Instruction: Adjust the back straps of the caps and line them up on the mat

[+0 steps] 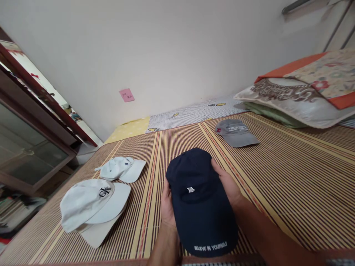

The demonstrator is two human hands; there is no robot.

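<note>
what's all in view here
navy cap: 1, navy, centre
white caps: 2, white, left
brim: 1, cream, under nearer white cap
grey cap: 1, grey, back right
mat: 1, striped brown, under caps
pillow pile: 1, multicoloured, right
bedding strip: 1, yellow and checked, back
wall: 1, white, back
note: 1, pink, on wall
doorframe: 1, reddish, left
cabinet: 1, brown, left
left hand: 1, bare, navy cap's left
right hand: 1, bare, navy cap's right

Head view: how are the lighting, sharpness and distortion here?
In the head view, the door frame leans, probably from a wide lens; the wall is softly lit, without harsh glare; the navy cap goes nearly black, yet its brim lettering reads clearly; the lettering on the grey cap looks soft.
</note>
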